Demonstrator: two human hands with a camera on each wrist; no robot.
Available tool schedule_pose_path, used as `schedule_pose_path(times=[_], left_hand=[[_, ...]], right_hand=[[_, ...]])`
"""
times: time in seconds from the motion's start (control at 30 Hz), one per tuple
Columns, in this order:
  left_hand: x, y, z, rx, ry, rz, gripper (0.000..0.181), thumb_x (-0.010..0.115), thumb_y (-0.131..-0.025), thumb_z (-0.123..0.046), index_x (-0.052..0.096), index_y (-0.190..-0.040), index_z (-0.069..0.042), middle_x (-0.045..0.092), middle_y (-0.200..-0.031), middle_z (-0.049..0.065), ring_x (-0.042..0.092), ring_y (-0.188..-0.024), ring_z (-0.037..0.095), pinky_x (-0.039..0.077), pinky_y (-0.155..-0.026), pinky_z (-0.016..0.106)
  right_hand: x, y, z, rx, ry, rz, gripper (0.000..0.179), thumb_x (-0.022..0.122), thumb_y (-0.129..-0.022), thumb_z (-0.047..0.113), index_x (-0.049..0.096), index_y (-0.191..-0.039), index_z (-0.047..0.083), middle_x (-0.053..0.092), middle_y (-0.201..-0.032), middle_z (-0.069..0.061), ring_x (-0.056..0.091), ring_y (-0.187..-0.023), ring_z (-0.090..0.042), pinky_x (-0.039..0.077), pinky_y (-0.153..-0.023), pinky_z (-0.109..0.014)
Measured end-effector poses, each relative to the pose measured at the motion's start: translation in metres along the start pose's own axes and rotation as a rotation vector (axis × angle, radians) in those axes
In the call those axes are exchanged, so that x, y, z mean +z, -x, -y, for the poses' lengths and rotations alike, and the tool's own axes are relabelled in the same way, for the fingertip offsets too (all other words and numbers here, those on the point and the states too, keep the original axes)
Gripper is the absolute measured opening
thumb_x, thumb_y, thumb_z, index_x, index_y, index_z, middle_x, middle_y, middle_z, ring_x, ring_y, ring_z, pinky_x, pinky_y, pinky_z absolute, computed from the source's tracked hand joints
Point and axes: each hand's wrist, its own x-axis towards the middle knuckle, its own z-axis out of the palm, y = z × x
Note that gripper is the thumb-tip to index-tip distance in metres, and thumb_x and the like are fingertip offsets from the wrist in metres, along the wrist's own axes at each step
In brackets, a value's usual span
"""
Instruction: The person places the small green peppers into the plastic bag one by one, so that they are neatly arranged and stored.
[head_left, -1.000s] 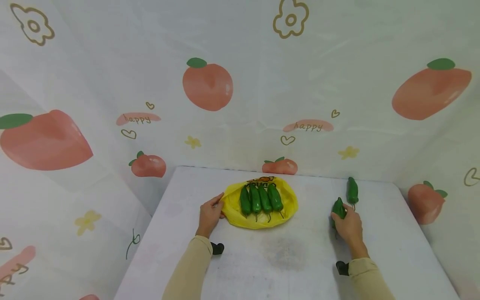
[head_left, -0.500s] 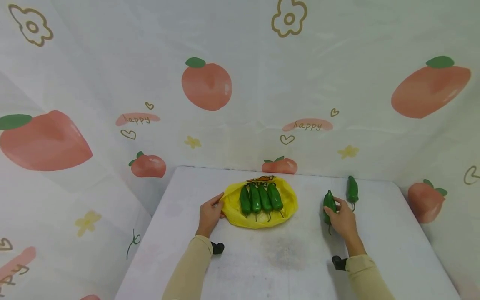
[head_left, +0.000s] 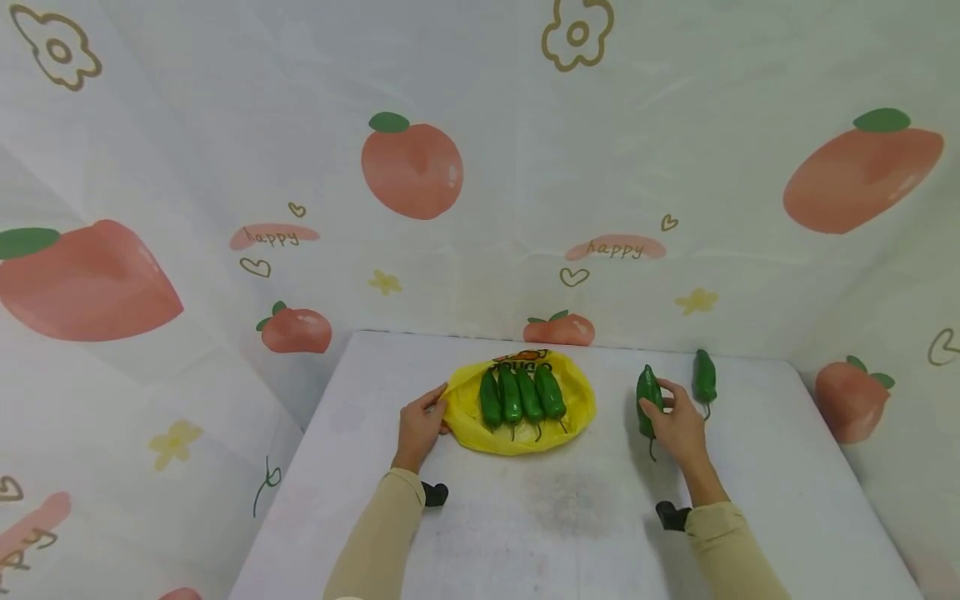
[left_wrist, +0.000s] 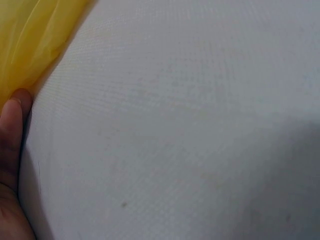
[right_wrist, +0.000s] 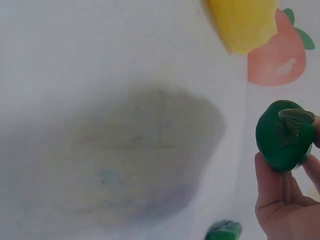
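A yellow plastic bag (head_left: 480, 437) lies spread on the table, with several green peppers (head_left: 530, 396) side by side on it, stems toward the person. My left hand (head_left: 420, 427) pinches the bag's left edge; the left wrist view shows its fingers (left_wrist: 11, 125) at the yellow film. To the right of the bag, my right hand (head_left: 681, 423) grips one green pepper (head_left: 647, 400) between thumb and fingers, its stem hanging down. In the right wrist view that pepper shows stem end on. Beyond the right hand, another green pepper (head_left: 704, 379) lies near the table's back edge.
The white table (head_left: 510, 533) has a grey smudge at its middle. A white curtain (head_left: 480, 275) printed with peaches closes off the back and both sides. Black wrist straps or cameras (head_left: 672, 516) stick out beside each sleeve.
My right hand has lifted the pepper and carried it left and a little farther back, toward the bag. The left hand stays at the bag's edge.
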Motion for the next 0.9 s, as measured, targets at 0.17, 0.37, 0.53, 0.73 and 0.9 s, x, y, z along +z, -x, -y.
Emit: schedule_pose_path(times=[0.17,0.37,0.53,0.73,0.9], left_hand=[[0.001,-0.001,0.002,0.0,-0.006,-0.009,0.036,0.062,-0.099,-0.027,0.069,-0.134,-0.029,0.072,-0.13,0.011,0.066,-0.053,0.013,0.059,-0.055,0.023],[0.001,-0.002,0.002,-0.005,-0.007,-0.01,0.036,0.062,-0.098,-0.027,0.069,-0.134,-0.03,0.072,-0.13,0.012,0.067,-0.053,0.013,0.059,-0.055,0.023],[0.001,-0.002,0.001,-0.024,-0.003,-0.001,0.036,0.063,-0.099,-0.029,0.069,-0.133,-0.031,0.072,-0.129,0.01,0.067,-0.053,0.014,0.059,-0.056,0.024],[0.001,-0.002,0.003,-0.024,-0.003,0.001,0.035,0.063,-0.098,-0.031,0.069,-0.132,-0.033,0.073,-0.127,0.009,0.067,-0.054,0.016,0.06,-0.056,0.025],[0.001,-0.003,0.004,-0.023,-0.002,0.002,0.036,0.062,-0.098,-0.031,0.069,-0.133,-0.033,0.073,-0.126,0.01,0.066,-0.053,0.015,0.059,-0.056,0.025]], right_hand=[[0.002,0.001,0.01,-0.038,-0.017,0.005,0.062,0.063,-0.101,0.031,0.041,-0.153,0.006,0.061,-0.13,-0.036,0.067,-0.108,-0.046,0.063,-0.075,-0.042],[0.005,0.003,0.022,-0.053,-0.009,0.055,0.069,0.064,-0.099,0.044,0.041,-0.153,0.007,0.061,-0.131,-0.033,0.068,-0.106,-0.042,0.063,-0.079,-0.041],[0.007,0.005,0.034,-0.035,-0.036,0.069,0.071,0.065,-0.097,0.048,0.043,-0.152,0.008,0.061,-0.132,-0.032,0.069,-0.104,-0.039,0.064,-0.084,-0.042],[0.013,0.008,0.049,-0.02,-0.057,0.088,0.074,0.066,-0.095,0.052,0.044,-0.152,0.01,0.061,-0.135,-0.03,0.07,-0.102,-0.036,0.064,-0.085,-0.042],[0.018,0.009,0.057,-0.058,-0.047,0.101,0.074,0.067,-0.093,0.055,0.048,-0.151,0.013,0.064,-0.135,-0.025,0.07,-0.101,-0.033,0.064,-0.081,-0.038]])
